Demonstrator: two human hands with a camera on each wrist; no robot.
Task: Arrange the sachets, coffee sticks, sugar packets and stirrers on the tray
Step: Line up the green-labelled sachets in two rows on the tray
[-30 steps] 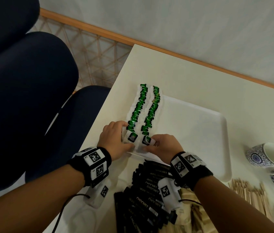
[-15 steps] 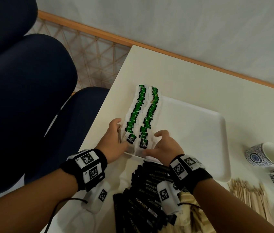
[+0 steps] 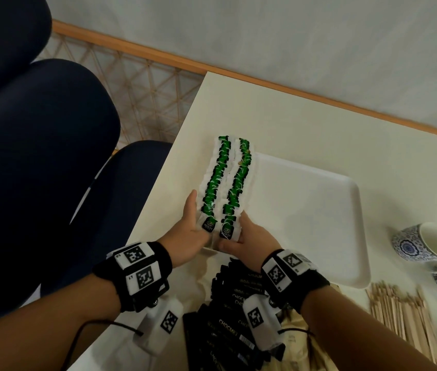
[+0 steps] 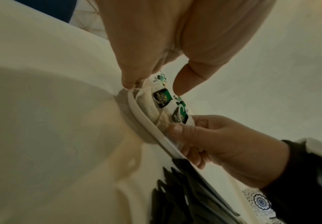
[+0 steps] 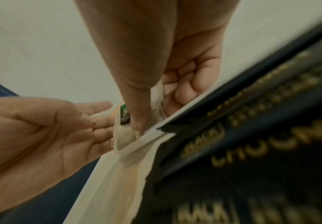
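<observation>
Black wristbands (image 3: 142,274) bear white square-coded marker blocks; thin black cable (image 3: 78,341) trails; forearms bare.

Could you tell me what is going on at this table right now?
A person is lining up two rows of green-tagged tea sachets along the left side of a white tray. The left hand lies flat against the outer row, and the right hand holds the near end of the inner row. The black coffee sticks and wooden stirrers lie on the table, not yet on the tray. Two patterned cups stand to the right.
</observation>
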